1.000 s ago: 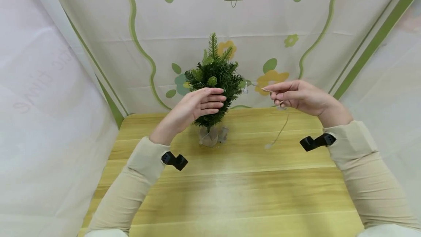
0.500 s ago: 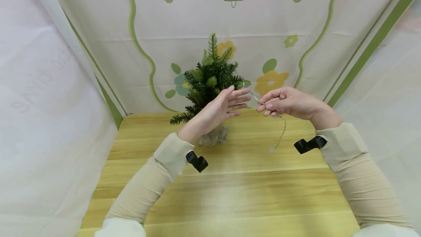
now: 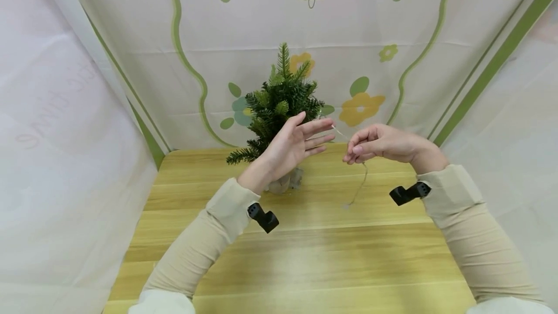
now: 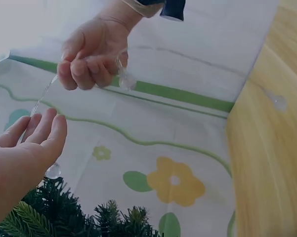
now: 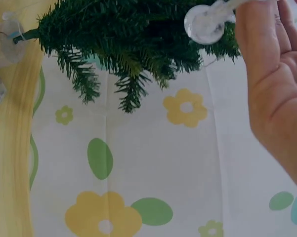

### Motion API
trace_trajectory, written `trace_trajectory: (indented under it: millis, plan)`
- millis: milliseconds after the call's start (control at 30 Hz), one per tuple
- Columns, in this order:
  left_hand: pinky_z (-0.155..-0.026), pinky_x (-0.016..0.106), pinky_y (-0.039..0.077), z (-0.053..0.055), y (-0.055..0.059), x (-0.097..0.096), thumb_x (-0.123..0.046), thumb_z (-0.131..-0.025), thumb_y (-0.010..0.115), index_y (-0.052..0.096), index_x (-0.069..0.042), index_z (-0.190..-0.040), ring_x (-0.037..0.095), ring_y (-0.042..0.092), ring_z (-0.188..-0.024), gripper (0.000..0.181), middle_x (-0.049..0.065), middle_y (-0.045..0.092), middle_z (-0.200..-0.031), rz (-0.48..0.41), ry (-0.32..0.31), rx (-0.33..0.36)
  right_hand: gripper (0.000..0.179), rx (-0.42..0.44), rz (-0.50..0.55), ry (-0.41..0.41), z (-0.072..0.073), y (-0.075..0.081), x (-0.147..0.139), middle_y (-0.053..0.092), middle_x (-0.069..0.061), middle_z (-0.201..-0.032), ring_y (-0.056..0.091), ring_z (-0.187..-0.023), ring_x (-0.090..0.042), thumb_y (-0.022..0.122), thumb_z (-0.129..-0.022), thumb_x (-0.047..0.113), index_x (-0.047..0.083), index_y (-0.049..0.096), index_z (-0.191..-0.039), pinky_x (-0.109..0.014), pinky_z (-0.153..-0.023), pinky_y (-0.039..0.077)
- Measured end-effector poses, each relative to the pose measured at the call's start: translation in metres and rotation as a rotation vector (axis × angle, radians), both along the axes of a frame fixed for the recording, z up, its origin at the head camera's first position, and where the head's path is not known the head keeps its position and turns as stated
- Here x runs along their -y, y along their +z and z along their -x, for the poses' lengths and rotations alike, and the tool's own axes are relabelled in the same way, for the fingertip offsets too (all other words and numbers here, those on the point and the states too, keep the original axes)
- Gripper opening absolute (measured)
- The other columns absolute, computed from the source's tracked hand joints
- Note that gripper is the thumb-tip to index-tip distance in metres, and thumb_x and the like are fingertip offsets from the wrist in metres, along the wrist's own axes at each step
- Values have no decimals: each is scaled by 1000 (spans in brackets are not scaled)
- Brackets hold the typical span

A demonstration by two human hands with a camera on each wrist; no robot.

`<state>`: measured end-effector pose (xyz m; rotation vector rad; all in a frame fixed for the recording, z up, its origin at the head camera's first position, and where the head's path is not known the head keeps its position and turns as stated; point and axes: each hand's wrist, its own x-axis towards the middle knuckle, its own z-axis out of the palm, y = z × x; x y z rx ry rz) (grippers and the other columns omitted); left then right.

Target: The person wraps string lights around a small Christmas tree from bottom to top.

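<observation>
A small artificial Christmas tree (image 3: 283,93) stands on the wooden table, its wrapped base (image 3: 279,186) partly behind my left forearm. My right hand (image 3: 379,144) pinches a thin string of lights (image 3: 360,188) between thumb and fingers. The string's loose end hangs below that hand. From the pinch, a taut stretch runs to my left hand (image 3: 301,140), whose straight, spread fingers meet it in front of the tree's right side. Clear round bulbs dangle along the wire; in the left wrist view one bulb (image 4: 127,82) hangs under the right hand, another bulb (image 4: 53,171) below the left fingers.
Beside the base sits a small translucent box-like piece (image 3: 296,178). A printed fabric wall (image 3: 348,28) with flowers rises right behind the table (image 3: 305,256), and further fabric panels close in on both sides. One low branch (image 3: 240,156) sticks out to the left.
My left hand has moved right from the tree's front to the string. The right hand has come left and lower, still pinching the string, and its hanging end has swung left.
</observation>
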<state>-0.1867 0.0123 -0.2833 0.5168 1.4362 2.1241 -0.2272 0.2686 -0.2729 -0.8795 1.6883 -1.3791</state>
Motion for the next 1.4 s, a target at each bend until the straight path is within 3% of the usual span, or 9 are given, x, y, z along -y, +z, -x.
trace_trajectory:
  millis: [167,367,600,700,833,933,1033,1200,1400]
  plan:
    - [-121,45,25,-3,6,-2,-45,-103,15,32,-4,-148,31,34,-143,63,8,31,-156,-51,6,36,26,-76,-6,-18,-1,-1,-9,70,9,-113,63,-111,-6,48,-98,3,15,71,-101,-17,-96,48]
    - [-120,46,25,-4,11,-2,-45,-103,15,33,-2,-147,33,34,-142,64,8,32,-156,-88,27,75,30,-130,95,-39,2,-4,-16,65,9,-124,56,-120,-4,46,-98,-1,15,71,-99,-13,-100,42]
    - [-120,48,24,-4,14,4,-47,-102,14,32,-2,-148,35,33,-142,66,7,32,-156,-121,45,66,42,-140,220,48,4,-14,-27,55,3,-138,43,-136,-7,34,-96,-12,16,65,-102,-20,-108,39]
    - [-120,48,24,-3,15,7,-47,-102,13,31,-2,-148,36,32,-142,67,7,31,-157,-121,40,49,36,-91,204,2,3,-17,-32,61,0,-128,56,-123,-11,33,-96,-12,11,60,-103,-24,-100,49]
    - [-120,48,25,-2,18,12,-45,-102,14,31,-2,-148,36,32,-142,65,9,31,-156,-109,52,25,31,19,292,-200,-1,-17,-34,68,-1,-107,67,-90,-10,33,-100,-6,7,59,-110,-20,-74,56]
    - [-119,47,29,-2,22,16,-43,-103,17,33,-3,-147,35,35,-140,62,10,33,-154,-42,55,-9,30,45,415,-319,-5,-12,-33,71,-2,-100,63,-69,-6,33,-101,-2,5,61,-110,-14,-57,51]
    - [-117,44,33,-2,25,21,-39,-104,21,34,-5,-147,32,39,-139,57,9,36,-153,91,42,-66,31,5,469,-346,-8,-3,-31,73,-3,-100,56,-57,-4,34,-102,-1,5,64,-104,-17,-43,36]
    - [-110,38,43,-4,31,27,-27,-105,36,42,-8,-143,26,51,-129,43,11,48,-143,299,61,-173,34,-107,407,-350,-14,12,-19,70,2,-102,31,-52,-15,39,-99,-5,9,70,-100,-30,-49,14]
    - [-107,32,45,-11,36,31,-20,-102,46,53,-10,-135,17,54,-123,35,7,56,-135,388,170,-378,32,-114,305,-332,-21,25,5,61,7,-83,21,-59,-20,45,-97,-2,14,73,-97,-32,-52,11]
